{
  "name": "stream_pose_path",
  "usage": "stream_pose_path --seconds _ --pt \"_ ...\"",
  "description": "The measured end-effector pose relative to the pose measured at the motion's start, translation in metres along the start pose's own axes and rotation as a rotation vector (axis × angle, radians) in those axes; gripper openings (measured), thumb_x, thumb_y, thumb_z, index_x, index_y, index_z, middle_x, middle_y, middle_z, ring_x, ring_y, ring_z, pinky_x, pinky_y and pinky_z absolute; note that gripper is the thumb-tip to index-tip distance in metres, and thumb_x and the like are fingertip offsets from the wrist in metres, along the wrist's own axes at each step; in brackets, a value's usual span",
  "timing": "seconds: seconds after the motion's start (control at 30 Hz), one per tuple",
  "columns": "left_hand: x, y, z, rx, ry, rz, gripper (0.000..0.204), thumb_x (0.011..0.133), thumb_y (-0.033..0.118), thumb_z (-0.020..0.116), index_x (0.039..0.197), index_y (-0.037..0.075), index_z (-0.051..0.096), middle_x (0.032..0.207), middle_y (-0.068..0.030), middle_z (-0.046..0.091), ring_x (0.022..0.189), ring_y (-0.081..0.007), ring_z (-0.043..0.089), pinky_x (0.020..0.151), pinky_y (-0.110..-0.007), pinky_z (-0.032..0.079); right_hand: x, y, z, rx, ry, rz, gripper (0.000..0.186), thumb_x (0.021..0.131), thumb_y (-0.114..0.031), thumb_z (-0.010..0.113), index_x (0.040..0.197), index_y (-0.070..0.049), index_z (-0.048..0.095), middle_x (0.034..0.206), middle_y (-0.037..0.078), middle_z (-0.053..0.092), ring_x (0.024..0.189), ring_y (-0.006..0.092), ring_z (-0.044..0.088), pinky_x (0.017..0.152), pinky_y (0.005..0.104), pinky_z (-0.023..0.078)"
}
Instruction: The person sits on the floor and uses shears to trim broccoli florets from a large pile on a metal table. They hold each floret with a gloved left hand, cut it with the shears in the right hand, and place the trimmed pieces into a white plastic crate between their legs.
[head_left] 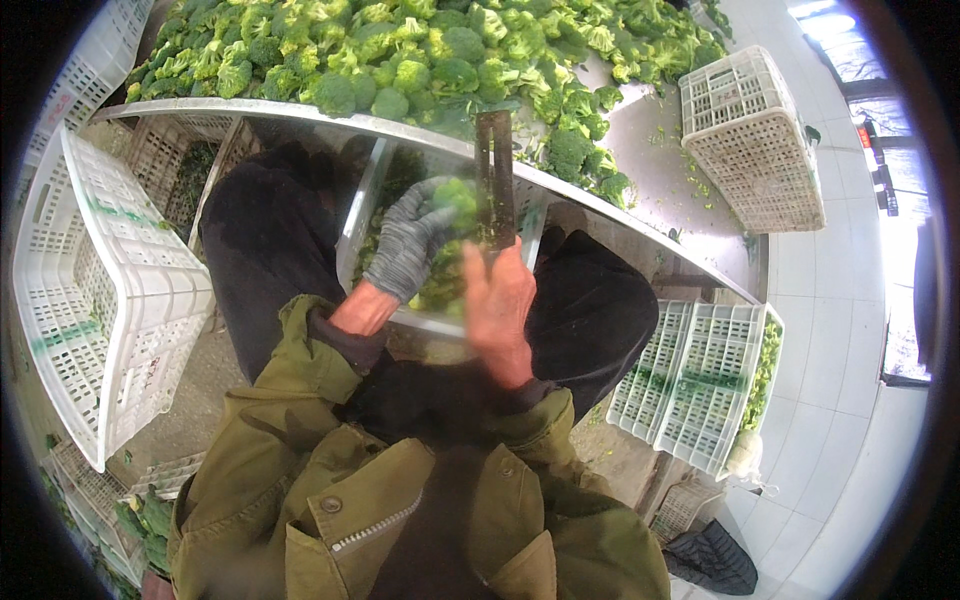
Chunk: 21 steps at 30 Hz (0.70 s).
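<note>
My left hand (408, 238), in a grey striped glove, is closed around a green broccoli piece (456, 203), which is smeared by motion. Just right of it, my bare right hand (500, 305) grips a knife with a broad, square-ended, stained blade (495, 170). The blade points away from me, beside the broccoli, and its handle is hidden in my fist. Whether the edge touches the broccoli I cannot tell. Below both hands, between my knees, a light-coloured container (437, 322) holds cut broccoli pieces.
A metal table (655, 150) ahead bears a large heap of broccoli (400, 60). On its right stands a white crate (750, 140). Another white crate (165, 290) is tilted at my left. At my right, a crate (690, 385) contains small green pieces. Broccoli (150, 515) lies at lower left.
</note>
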<state>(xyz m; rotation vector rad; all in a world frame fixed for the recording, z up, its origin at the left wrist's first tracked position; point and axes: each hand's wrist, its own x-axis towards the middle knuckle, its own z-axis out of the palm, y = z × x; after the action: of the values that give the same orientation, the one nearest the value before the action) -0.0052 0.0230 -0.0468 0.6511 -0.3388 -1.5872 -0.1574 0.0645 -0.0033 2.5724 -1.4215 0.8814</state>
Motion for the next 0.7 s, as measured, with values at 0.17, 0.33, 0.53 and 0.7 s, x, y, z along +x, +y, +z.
stream_pose_path --seconds 0.17,0.33,0.53,0.7 --pt "-0.003 -0.002 0.001 0.086 0.054 0.037 0.040 0.094 -0.005 0.064 0.132 0.005 0.061 0.126 -0.0083 0.068 0.112 -0.0205 0.068 0.097 -0.034 0.059 0.007 -0.017 0.010 0.268 -0.046 0.496 0.029 0.098 -0.021 0.068 0.095 0.007 0.061 0.079 0.030 0.062 0.072 0.0492 0.060 0.063 0.0544 0.045" --pt "-0.005 -0.008 0.002 0.168 0.065 0.116 0.042 0.094 -0.006 0.062 0.134 0.005 0.060 0.127 -0.0067 0.067 0.112 -0.0182 0.066 0.097 -0.032 0.057 0.013 -0.025 0.009 0.311 -0.094 0.615 0.034 0.098 -0.025 0.068 0.095 0.008 0.061 0.079 0.032 0.063 0.074 0.0503 0.062 0.065 0.0563 0.045" --pt "-0.005 -0.013 -0.002 0.260 0.108 0.147 0.045 0.095 -0.006 0.062 0.139 0.005 0.056 0.130 -0.0052 0.065 0.113 -0.0155 0.064 0.097 -0.029 0.055 0.012 -0.026 0.022 0.210 -0.145 0.560 0.023 0.100 -0.017 0.067 0.106 0.004 0.059 0.075 0.024 0.063 0.066 0.0417 0.063 0.060 0.0497 0.046" --pt "-0.005 -0.015 -0.003 0.296 0.151 0.231 0.045 0.092 -0.009 0.063 0.136 0.002 0.058 0.129 -0.0085 0.065 0.117 -0.0175 0.063 0.101 -0.031 0.054 0.013 -0.025 0.027 0.294 -0.100 0.549 0.020 0.098 -0.014 0.067 0.105 0.003 0.059 0.077 0.026 0.064 0.072 0.0469 0.065 0.062 0.0527 0.047"
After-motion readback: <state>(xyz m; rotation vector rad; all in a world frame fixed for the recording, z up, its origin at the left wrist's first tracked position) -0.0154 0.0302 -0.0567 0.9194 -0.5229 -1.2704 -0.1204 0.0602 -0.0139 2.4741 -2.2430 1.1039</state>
